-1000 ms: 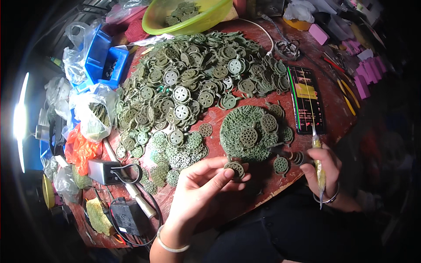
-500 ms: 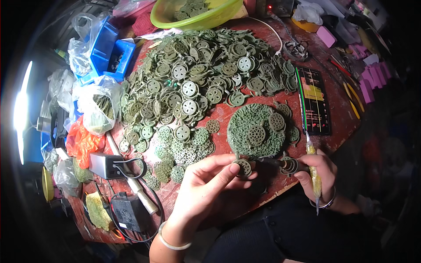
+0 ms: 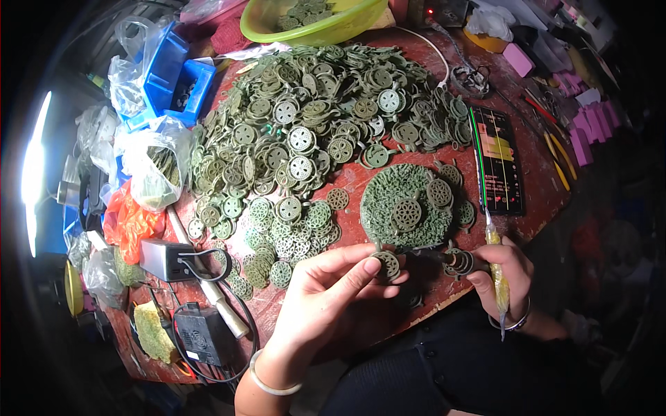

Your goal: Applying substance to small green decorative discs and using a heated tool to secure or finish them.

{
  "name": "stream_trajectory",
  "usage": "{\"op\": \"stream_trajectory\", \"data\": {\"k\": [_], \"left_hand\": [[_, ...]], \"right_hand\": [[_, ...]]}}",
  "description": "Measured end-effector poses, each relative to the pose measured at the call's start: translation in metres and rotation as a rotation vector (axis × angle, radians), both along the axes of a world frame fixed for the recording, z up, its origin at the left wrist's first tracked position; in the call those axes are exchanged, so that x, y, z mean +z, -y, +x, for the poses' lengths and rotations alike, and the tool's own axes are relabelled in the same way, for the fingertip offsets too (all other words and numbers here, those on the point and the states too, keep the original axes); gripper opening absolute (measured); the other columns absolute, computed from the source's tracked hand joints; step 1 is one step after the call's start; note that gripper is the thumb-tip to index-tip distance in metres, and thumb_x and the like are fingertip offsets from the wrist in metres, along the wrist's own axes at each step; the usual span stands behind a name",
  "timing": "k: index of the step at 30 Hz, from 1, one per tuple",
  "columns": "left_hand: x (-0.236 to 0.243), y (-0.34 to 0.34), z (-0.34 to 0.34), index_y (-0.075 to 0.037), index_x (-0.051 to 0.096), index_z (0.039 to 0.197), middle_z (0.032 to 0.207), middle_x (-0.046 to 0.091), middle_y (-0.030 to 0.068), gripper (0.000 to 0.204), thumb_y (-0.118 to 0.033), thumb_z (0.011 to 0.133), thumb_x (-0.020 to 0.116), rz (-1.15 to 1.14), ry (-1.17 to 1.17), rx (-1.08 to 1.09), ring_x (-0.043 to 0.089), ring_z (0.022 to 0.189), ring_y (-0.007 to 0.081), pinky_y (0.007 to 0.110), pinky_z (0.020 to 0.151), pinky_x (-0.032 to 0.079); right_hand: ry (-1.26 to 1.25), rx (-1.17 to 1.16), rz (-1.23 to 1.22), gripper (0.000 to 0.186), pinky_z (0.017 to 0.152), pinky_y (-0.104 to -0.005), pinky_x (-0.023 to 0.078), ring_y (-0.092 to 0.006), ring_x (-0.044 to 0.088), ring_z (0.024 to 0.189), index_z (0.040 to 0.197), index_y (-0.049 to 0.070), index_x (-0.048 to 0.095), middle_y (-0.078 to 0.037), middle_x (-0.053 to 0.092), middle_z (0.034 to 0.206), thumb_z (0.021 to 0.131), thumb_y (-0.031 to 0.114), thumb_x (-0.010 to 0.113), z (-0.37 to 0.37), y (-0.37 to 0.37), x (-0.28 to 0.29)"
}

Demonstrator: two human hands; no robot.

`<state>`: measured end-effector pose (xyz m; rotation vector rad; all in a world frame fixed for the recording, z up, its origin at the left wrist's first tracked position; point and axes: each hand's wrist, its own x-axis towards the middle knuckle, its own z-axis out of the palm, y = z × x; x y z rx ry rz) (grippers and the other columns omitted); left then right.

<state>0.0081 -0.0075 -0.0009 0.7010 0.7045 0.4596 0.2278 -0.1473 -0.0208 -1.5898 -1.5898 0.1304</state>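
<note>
My left hand [image 3: 327, 298] is closed, pinching a small round openwork green pendant [image 3: 386, 267] with a loop on top. My right hand [image 3: 506, 284] is closed around a slender tool with a yellow handle [image 3: 498, 270] and a dark pen-like tool [image 3: 454, 263], whose narrow front reaches the pendant's right side; whether it touches is unclear. Just beyond my hands lies a round green textured pad [image 3: 380, 204] with similar pendants [image 3: 406, 213] on it. A big heap of green pendants [image 3: 298, 139] covers the middle of the red table [image 3: 437, 305], with flat lattice discs [image 3: 281, 274] nearer me.
A phone [image 3: 496, 159] lies at the right beside pliers [image 3: 555, 156] and pink blocks [image 3: 590, 128]. A yellow-green basin [image 3: 253, 28] stands at the back. Blue bins [image 3: 163, 69], plastic bags [image 3: 156, 159], a grey box [image 3: 159, 260] and a black adapter [image 3: 201, 333] crowd the left.
The dark tool in my right hand has moved left, toward the pendant in my left hand. Most of the scene sits slightly farther right in view than a second ago.
</note>
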Motion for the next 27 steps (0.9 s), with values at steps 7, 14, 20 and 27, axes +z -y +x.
{"op": "stream_trajectory", "data": {"k": [7,14,20,27], "left_hand": [[-0.0026,-0.0001,-0.001,0.007,0.063,0.114,0.104,0.069,0.0195,0.023,-0.003,0.095,0.058,0.014,0.015,0.0,0.07,0.091,0.0273,0.034,0.076,0.06],[-0.0035,-0.0015,-0.0027,0.003,0.062,0.116,0.103,0.069,0.0163,0.022,-0.004,0.096,0.058,-0.004,0.033,-0.045,0.069,0.095,0.0241,0.034,0.081,0.059],[-0.0025,-0.0013,-0.0025,0.005,0.062,0.113,0.103,0.069,0.0175,0.02,-0.005,0.095,0.059,0.024,0.002,-0.041,0.07,0.093,0.0265,0.035,0.079,0.06],[-0.0012,-0.003,-0.0033,0.005,0.061,0.114,0.103,0.069,0.0149,0.021,-0.006,0.097,0.058,0.02,0.022,-0.087,0.068,0.097,0.0236,0.035,0.083,0.059]], "right_hand": [[0.033,0.025,-0.01,0.03,0.054,-0.0323,0.046,-0.023,0.057,0.061,0.095,0.0,0.061,-0.008,0.063,0.077,0.084,0.023,0.076,-0.0016,-0.0011,0.0006],[0.041,0.011,-0.019,0.029,0.054,-0.0332,0.046,-0.0237,0.057,0.061,0.095,-0.001,0.062,-0.009,0.063,0.078,0.082,0.021,0.077,-0.0028,-0.0018,0.0002],[0.062,0.017,-0.011,0.03,0.055,-0.0334,0.046,-0.0237,0.057,0.062,0.095,-0.001,0.062,-0.009,0.064,0.079,0.081,0.02,0.078,-0.0032,-0.0023,-0.0002],[0.039,0.028,0.008,0.031,0.055,-0.0326,0.046,-0.0225,0.057,0.062,0.095,-0.001,0.062,-0.008,0.065,0.08,0.081,0.022,0.078,-0.0025,-0.0021,-0.0015]]}}
